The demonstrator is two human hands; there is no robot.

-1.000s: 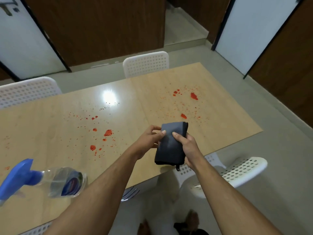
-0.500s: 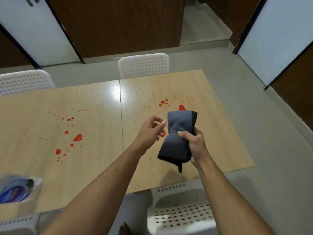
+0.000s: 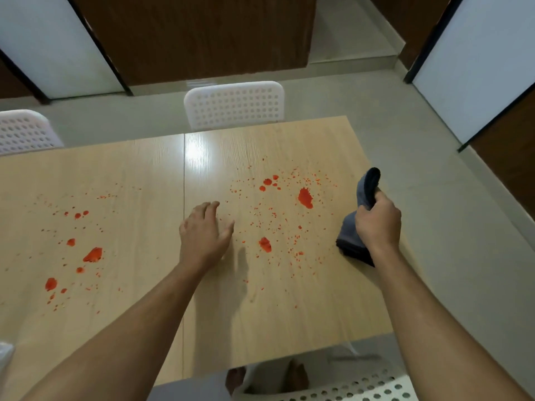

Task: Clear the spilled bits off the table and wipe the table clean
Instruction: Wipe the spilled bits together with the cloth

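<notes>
Right hand (image 3: 377, 224) grips our folded dark cloth (image 3: 357, 227) near the table's (image 3: 289, 314) right edge, left hand (image 3: 204, 235) hovers spread, and we judge every red splatter (image 3: 305, 197) unwiped.

White chair (image 3: 234, 105) on grey floor (image 3: 419, 180), brown walls (image 3: 197, 36).

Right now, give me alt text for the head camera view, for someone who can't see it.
A person's right hand grips a folded dark cloth above a light wooden table spattered with red spill marks, while the left hand lies open over the tabletop. White perforated chairs stand around it.
</notes>
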